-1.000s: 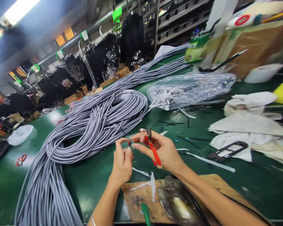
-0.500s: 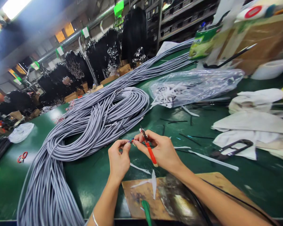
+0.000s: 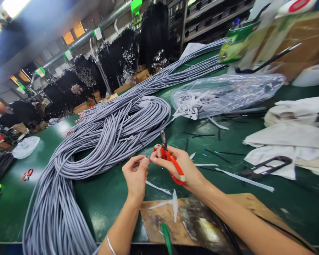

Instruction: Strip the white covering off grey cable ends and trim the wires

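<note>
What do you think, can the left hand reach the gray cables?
Probably yes: the gray cables lie near the left hand with only green tabletop between, though it's pinching a tiny piece.

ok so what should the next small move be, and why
Probably a gentle tug on the small piece, leaving the red tool aside for now: the left hand and right hand meet at it, while the tool's metal tips point up and away. The piece is mostly hidden, so that's tentative.
</note>
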{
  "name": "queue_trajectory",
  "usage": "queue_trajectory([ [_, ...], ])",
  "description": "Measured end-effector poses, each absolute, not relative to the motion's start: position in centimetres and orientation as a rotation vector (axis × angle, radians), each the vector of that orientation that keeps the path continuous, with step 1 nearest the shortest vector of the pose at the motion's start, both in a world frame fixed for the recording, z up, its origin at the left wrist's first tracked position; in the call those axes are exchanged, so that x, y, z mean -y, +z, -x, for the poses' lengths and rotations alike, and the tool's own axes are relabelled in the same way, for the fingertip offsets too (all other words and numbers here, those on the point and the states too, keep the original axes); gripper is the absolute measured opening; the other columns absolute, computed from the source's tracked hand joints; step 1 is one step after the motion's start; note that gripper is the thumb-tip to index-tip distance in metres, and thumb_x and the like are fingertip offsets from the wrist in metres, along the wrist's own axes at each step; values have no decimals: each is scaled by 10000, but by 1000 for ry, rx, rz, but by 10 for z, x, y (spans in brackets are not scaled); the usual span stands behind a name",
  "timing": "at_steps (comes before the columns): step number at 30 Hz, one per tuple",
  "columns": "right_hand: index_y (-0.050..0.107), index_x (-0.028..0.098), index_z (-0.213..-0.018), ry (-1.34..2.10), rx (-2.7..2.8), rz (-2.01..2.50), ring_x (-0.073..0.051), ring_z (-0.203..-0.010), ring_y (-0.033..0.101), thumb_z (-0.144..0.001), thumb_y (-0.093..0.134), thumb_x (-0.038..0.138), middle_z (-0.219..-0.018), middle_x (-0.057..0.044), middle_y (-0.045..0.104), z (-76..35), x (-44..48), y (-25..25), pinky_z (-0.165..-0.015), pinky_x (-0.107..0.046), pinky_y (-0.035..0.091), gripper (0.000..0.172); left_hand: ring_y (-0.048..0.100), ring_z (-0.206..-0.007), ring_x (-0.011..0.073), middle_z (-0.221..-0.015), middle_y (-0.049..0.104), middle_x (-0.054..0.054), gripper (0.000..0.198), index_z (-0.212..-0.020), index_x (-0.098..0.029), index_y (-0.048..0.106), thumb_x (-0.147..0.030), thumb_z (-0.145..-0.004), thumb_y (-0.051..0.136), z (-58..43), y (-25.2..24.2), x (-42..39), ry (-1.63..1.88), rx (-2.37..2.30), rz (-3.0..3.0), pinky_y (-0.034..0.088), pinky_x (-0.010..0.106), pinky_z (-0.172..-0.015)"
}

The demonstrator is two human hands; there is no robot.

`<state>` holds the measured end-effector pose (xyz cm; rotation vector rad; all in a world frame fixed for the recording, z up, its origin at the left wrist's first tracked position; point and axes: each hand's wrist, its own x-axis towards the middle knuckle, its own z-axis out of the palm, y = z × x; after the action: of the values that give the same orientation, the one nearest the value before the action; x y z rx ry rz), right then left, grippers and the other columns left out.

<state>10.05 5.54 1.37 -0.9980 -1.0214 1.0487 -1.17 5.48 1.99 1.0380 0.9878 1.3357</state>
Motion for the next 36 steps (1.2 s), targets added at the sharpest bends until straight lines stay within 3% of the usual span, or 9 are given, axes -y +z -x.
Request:
queue_trajectory([
  [6, 411, 198, -526, 1019, 1021, 972, -101, -551, 443, -519, 742, 437, -574, 25, 487, -100, -54, 19, -552, -244, 411, 409, 324, -277, 3, -497, 556, -27, 432, -683, -135, 540, -513, -582, 722, 12, 19, -56, 1397, -952, -947, 167, 144, -285],
  [12, 398, 201, -536, 987, 1087, 1012, -105, -548, 443, -562, 688, 482, -593, 16, 482, -113, -53, 21, -528, -238, 396, 405, 416, -371, 16, -644, 572, -16, 399, -782, -150, 532, -426, -599, 755, 27, 24, -62, 1045, -662, -1248, 273, 151, -350],
  [17, 452, 211, -596, 540, 1443, 1183, -110, -514, 421, -698, 592, 410, -562, 26, 460, -114, -45, 20, -515, -239, 385, 264, 415, -425, 32, -661, 527, -22, 279, -758, -162, 529, -415, -738, 645, 38, 24, -64, 1356, -748, -1480, 315, 175, -400],
  [22, 457, 225, -612, 335, 1641, 1166, -120, -498, 450, -722, 541, 329, -586, 3, 516, -109, -44, 17, -481, -237, 389, 173, 450, -496, 69, -631, 490, -12, 187, -723, -164, 578, -290, -848, 520, 45, 28, -63, 1531, -771, -1793, 368, 198, -473],
  [27, 456, 225, -567, 318, 1687, 1173, -121, -461, 448, -749, 530, 379, -523, 6, 494, -108, -47, 14, -473, -242, 384, 250, 471, -541, 86, -667, 524, 11, 179, -729, -164, 605, -233, -855, 498, 46, 28, -60, 1490, -835, -1919, 377, 201, -491],
  [32, 420, 227, -534, 325, 1626, 1200, -112, -433, 419, -759, 532, 449, -497, 12, 476, -108, -45, 17, -453, -244, 362, 336, 473, -575, 90, -720, 534, 14, 199, -973, -175, 616, -293, -839, 528, 45, 25, -60, 1394, -929, -1718, 385, 201, -516],
  [36, 410, 227, -521, 298, 1623, 1204, -107, -416, 392, -767, 520, 478, -481, 13, 467, -108, -45, 17, -436, -245, 347, 369, 424, -482, 60, -660, 514, -10, 209, -865, -166, 603, -363, -798, 584, 43, 26, -62, 1412, -884, -1561, 348, 182, -440],
])
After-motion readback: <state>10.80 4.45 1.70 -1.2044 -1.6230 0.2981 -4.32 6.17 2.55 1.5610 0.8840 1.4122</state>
